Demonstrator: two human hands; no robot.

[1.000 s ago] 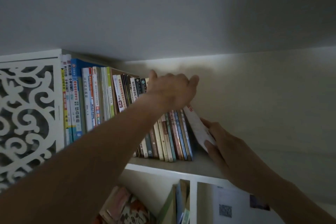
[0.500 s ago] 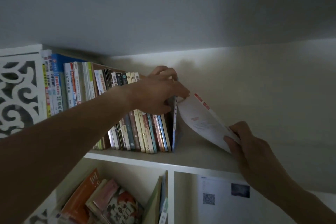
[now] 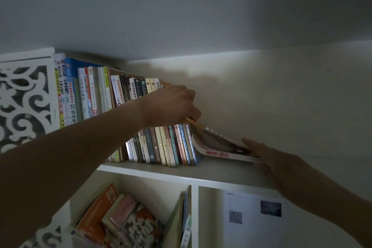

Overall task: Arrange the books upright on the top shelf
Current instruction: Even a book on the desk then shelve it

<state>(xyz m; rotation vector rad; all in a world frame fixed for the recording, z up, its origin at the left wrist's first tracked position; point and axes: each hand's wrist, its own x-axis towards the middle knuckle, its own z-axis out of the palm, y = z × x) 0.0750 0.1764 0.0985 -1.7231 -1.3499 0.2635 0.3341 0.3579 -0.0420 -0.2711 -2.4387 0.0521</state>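
My left hand (image 3: pixel 171 106) up at top of book row (image 3: pixel 161 143), grip pinched on upper corner of thin orange-edged book (image 3: pixel 196 125). My right hand (image 3: pixel 259 151) flat, grip spread against low end of slumped white book (image 3: pixel 225 154), which leans left on row, right end on top shelf (image 3: pixel 211 171). Risk: loose books buckle or slide right off shelf edge if right hand eases; row may topple right if left lets go.
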